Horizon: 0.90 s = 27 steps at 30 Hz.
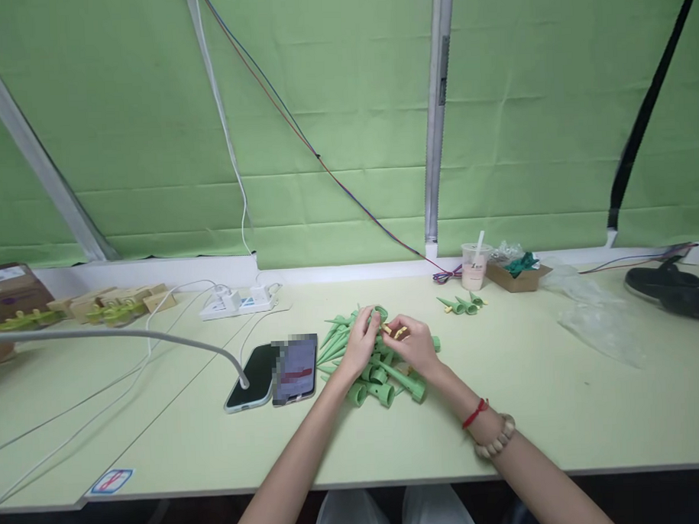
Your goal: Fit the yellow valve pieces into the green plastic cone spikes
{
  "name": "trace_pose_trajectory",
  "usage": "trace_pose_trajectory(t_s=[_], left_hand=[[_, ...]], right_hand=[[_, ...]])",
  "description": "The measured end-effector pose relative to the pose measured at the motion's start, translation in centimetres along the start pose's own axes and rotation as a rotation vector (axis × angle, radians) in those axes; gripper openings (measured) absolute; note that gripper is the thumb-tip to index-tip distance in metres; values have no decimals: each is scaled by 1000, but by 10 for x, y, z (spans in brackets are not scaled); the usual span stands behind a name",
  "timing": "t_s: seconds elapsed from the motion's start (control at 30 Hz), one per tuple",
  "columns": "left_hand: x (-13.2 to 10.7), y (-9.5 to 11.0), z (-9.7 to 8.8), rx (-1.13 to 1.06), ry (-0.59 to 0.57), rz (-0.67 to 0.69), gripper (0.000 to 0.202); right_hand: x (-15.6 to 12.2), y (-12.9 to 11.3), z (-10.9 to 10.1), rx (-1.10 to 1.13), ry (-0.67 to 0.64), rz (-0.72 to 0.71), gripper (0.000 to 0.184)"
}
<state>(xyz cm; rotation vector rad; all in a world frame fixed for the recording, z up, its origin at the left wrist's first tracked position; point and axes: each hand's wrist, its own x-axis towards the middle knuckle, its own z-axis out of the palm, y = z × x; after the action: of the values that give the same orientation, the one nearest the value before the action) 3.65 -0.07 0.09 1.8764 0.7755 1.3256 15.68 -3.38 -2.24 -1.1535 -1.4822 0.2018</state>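
We note L hand (361, 342) & R hand (415, 345) close tog. over green cone pile (381, 393), mid-table (561, 415). R fingers pinch yellow pcs (400, 333); L grip partly hidden, can't tell.

Over piled green cones (414, 387) on the desk (561, 423), the right hand (417, 347) has small yellow pieces (401, 333) in its fingers (391, 341); the left hand (361, 344) is just beside, its grip unclear. Two phones (253, 380) lie left of the cones; farther back stand a cup (473, 279) and box (514, 282).

phones (296, 380) block left of the green cones (379, 374); tabletop (520, 409) opens rightward.
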Motion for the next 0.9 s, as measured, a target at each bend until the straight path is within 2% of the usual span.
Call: trace_pose_trajectory(t_s=[0.13,0.2,0.23,0.37,0.43,0.53,0.63,0.73,0.8,0.83,0.9], left_hand=[[-2,4,3,48,-17,26,35],[-2,2,4,47,-2,24,36],[-1,1,4,36,13,18,36],[2,-4,2,-3,58,15,39],[4,-5,0,-3,53,30,39],[4,-5,-2,22,40,42,37],[3,-8,-1,76,25,24,33],[3,-14,1,127,43,-14,31],[4,-17,2,114,72,-25,31],[4,-18,2,87,87,-30,33],[5,-17,2,9,109,-52,37]], right_hand=[[1,2,-7,-251,38,-150,13],[3,2,-10,-250,23,-131,10],[5,1,-10,-205,19,-85,4],[9,-1,-6,200,-69,216,29],[11,-1,-3,416,-146,361,34],[11,3,-2,595,-181,463,37],[10,8,-2,553,-129,399,32],[8,9,-1,361,-38,182,20],[6,7,0,299,-21,78,19],[6,5,0,304,-35,78,17],[7,1,0,365,-77,191,21]])
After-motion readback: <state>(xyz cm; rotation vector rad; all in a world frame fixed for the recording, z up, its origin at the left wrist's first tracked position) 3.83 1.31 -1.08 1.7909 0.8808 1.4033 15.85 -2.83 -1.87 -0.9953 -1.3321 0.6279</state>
